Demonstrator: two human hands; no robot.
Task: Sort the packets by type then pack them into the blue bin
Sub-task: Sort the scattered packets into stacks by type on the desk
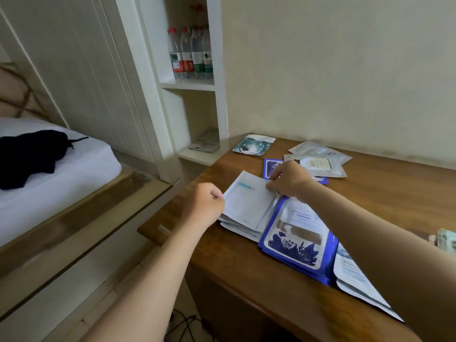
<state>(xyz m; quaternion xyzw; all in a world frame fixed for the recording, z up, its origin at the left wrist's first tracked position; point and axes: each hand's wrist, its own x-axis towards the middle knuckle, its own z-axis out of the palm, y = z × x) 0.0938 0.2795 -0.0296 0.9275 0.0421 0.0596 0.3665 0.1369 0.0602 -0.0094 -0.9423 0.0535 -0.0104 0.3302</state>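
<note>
While sorting is under way and no blue bin shows anywhere in view, holdings on the brown wooden desk (246, 280) are listed left to right.

1. Left hand (207, 203), nine o'clock: fingers clenched, thumb and forefinger apparently pinching the left edge of the top white packet (249, 201).
2. Stack of plain white rectangular packets (237, 224), nine o'clock: grouped by type, its top white packet tilted slightly clear of the rest.
3. Teal-and-white printed packet (254, 144), eleven o'clock: lying alone, unsorted.
4. Small blue packet with white panel (270, 167), eleven o'clock: partly hidden under the right hand, unsorted.
5. Right hand (288, 181), centre: fingers bent down, grasping the right edge of the top white packet.
6. Pile of blue-bordered packets with dark floral print (296, 243), six o'clock: grouped, touching the white stack.
7. Pale beige packets with oval white labels (318, 161), one o'clock: several overlapping loosely, not squared up.
8. White packets with grey lettering (352, 275), five o'clock: grouped, partly covered by the right forearm.
9. Greenish packets (444, 240), three o'clock: cut off by the frame edge, type unclear.

Status, by judgement: three near groups formed; the far loose packets remain to be sorted; packing has not begun.
</note>
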